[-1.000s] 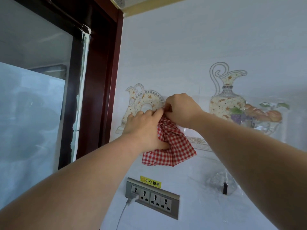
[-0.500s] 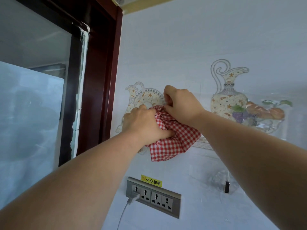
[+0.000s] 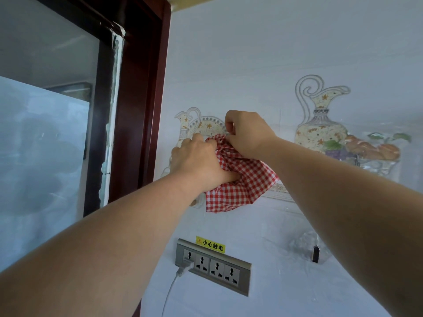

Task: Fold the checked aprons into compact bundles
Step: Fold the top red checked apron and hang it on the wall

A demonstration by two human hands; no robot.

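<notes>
A red-and-white checked apron (image 3: 240, 188) is bunched into a small bundle held up against the white wall at about head height. My left hand (image 3: 196, 159) grips its left side, thumb pressed into the cloth. My right hand (image 3: 247, 133) pinches the top edge of the bundle with curled fingers. The lower part of the cloth hangs free below both hands. What the top of the cloth touches on the wall is hidden behind my hands.
A dark red door frame (image 3: 146, 99) with a glass pane (image 3: 43, 145) stands to the left. Jug pictures (image 3: 320, 124) decorate the wall tiles. Below is a grey socket strip (image 3: 212, 266) with a white plug and cable, and a small wall hook (image 3: 315, 253) at right.
The bundle has been gathered tighter and lifted a little. My left hand has closed further over its left side, and my right hand has shifted on the top edge.
</notes>
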